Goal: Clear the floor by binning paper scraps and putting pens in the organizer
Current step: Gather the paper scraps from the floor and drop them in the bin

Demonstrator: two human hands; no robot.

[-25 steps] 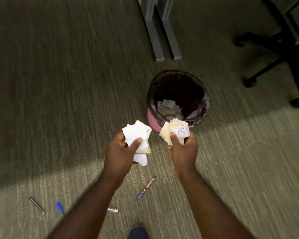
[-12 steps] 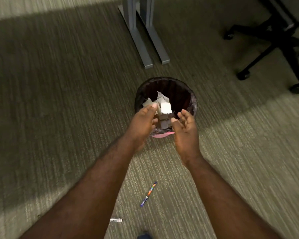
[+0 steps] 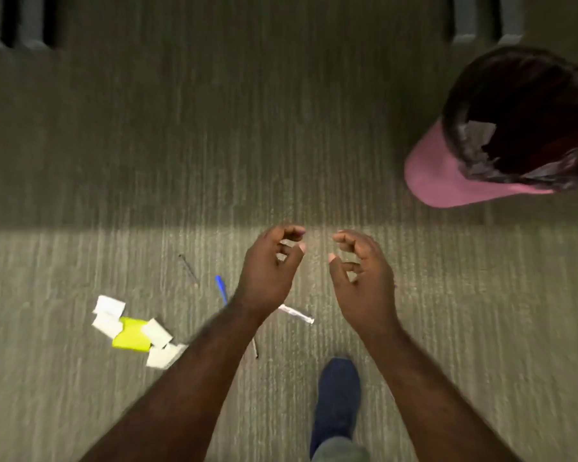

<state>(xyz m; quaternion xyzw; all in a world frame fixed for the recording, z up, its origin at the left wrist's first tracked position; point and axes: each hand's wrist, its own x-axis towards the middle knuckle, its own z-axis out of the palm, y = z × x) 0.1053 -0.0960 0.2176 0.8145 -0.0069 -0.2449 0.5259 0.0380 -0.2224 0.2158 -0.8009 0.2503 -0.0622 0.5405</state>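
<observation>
My left hand (image 3: 270, 268) and my right hand (image 3: 359, 273) hover side by side over the carpet, both holding nothing, fingers loosely curled and apart. The pink bin (image 3: 437, 171) with a dark liner stands at the upper right, with paper scraps (image 3: 477, 130) inside. On the floor to the left lies a pile of white and yellow paper scraps (image 3: 132, 330). A blue pen (image 3: 221, 289), a thin dark pen (image 3: 188, 269) and a silver-white pen (image 3: 296, 314) lie near my left wrist. Another dark pen (image 3: 255, 349) shows below my left forearm.
My dark blue shoe (image 3: 336, 395) is on the carpet at the bottom centre. Grey desk legs (image 3: 24, 25) stand at the top left, and more grey legs (image 3: 481, 21) at the top right, behind the bin.
Both hands let the paper scraps fall into the bin and pulled back with nothing in them. My view swung left, so the bin moved to the upper right and a new scrap pile appeared.
</observation>
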